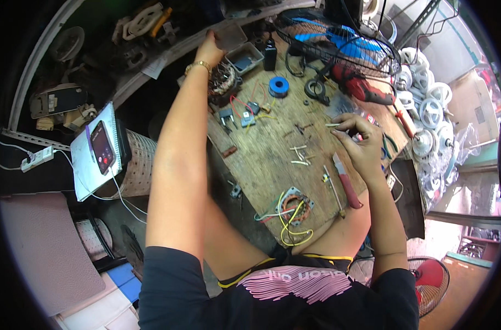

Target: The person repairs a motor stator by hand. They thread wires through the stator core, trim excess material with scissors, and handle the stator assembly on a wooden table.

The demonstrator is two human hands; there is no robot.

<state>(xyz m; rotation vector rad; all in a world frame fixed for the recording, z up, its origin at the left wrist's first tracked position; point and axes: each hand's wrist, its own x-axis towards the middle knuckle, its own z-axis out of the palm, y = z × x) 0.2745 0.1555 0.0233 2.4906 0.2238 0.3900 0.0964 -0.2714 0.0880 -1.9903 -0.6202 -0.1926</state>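
From the right grip (360, 140), pinched on its end, a pale tube (331, 125) juts leftward.

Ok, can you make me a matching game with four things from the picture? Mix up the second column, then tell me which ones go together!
Column one:
1. Phone
2. Round roll
3. Knife
4. Right hand

Column two:
A. Has a small pale piece at its fingertips
B. Is bright blue
C. Lies on a white notebook
D. Has a dark red handle

Right pairs: 1-C, 2-B, 3-D, 4-A.
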